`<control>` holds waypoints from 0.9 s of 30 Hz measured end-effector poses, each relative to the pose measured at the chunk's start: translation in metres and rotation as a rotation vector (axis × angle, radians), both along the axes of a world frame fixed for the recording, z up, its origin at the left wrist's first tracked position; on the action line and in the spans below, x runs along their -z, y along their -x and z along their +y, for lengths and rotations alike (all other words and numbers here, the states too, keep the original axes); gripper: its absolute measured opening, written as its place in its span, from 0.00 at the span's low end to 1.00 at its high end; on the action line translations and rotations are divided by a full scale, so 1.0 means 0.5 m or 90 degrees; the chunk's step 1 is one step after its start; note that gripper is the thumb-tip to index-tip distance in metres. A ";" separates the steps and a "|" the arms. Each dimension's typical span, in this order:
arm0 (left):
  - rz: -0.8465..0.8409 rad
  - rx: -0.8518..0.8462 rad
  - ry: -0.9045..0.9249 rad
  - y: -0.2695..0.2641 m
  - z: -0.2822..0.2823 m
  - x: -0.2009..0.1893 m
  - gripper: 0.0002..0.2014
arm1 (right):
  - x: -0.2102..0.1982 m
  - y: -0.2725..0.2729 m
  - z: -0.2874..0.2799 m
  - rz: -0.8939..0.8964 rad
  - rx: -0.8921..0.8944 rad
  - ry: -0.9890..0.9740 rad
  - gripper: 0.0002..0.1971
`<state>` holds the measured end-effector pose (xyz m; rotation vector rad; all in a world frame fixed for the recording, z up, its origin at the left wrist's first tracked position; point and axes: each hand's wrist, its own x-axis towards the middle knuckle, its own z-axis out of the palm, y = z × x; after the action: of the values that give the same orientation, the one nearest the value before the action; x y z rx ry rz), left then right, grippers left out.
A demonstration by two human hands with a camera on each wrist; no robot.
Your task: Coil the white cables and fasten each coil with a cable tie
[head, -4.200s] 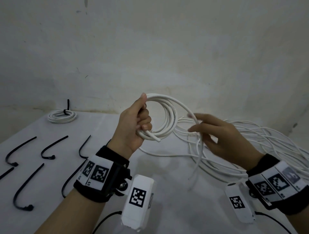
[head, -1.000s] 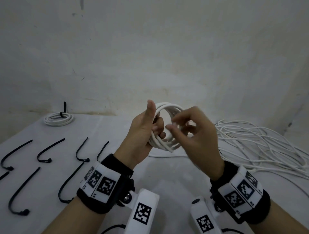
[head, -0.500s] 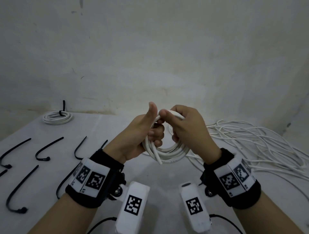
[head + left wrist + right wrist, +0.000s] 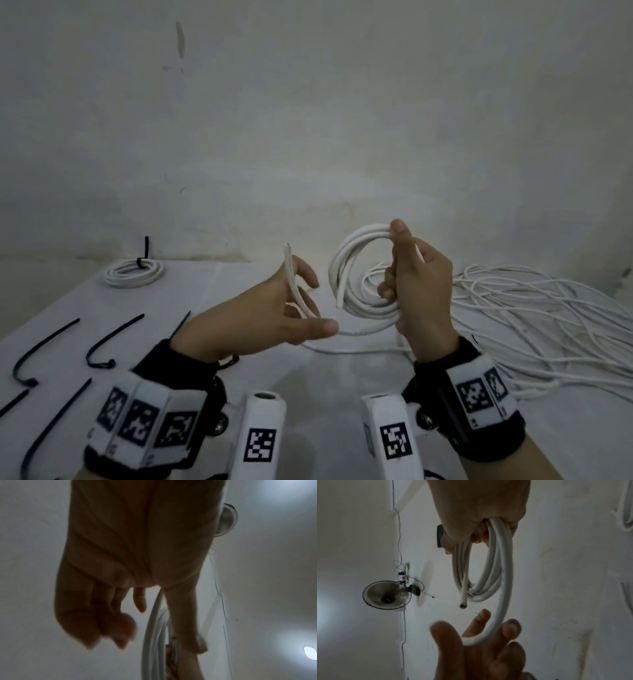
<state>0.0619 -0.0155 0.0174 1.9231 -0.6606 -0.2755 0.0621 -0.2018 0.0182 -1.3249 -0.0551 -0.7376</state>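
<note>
My right hand (image 4: 394,263) grips a small coil of white cable (image 4: 342,270) upright above the table, thumb over the top turns and fingers curled through the ring. The right wrist view shows the coil (image 4: 496,568) hanging from that fist, one cut end (image 4: 463,605) loose. A free tail (image 4: 291,277) leaves the coil's underside and lies in my left hand (image 4: 308,305), held loosely between thumb and curled fingers, its tip pointing up. In the left wrist view the tail (image 4: 155,609) runs past the thumb.
A tangled heap of loose white cable (image 4: 513,308) covers the right side of the white table (image 4: 325,377). A finished coil with a black tie (image 4: 133,272) lies at the back left. Several black cable ties (image 4: 113,332) lie in rows at the left.
The coil has passed from my left hand to my right. My left hand has let go of the coil and moved left, drawing out the tail end.
</note>
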 end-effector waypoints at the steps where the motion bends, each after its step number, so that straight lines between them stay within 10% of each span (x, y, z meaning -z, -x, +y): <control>1: 0.020 0.029 0.032 0.002 0.003 0.000 0.22 | 0.001 -0.003 -0.002 0.006 0.007 -0.010 0.23; 5: -0.058 -0.050 0.184 0.001 -0.002 -0.008 0.06 | 0.002 -0.006 -0.004 0.011 -0.003 -0.059 0.22; 12: -0.026 -0.183 0.398 0.001 -0.039 0.000 0.10 | 0.006 0.003 0.024 -0.018 -0.111 -0.117 0.22; 27: -0.236 -0.167 0.162 0.007 -0.011 -0.013 0.23 | 0.019 0.022 0.068 0.003 -0.157 -0.110 0.24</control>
<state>0.0582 -0.0209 0.0240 1.8018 -0.6377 0.3234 0.0510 -0.1676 0.0088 -1.1311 -0.1463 -0.5175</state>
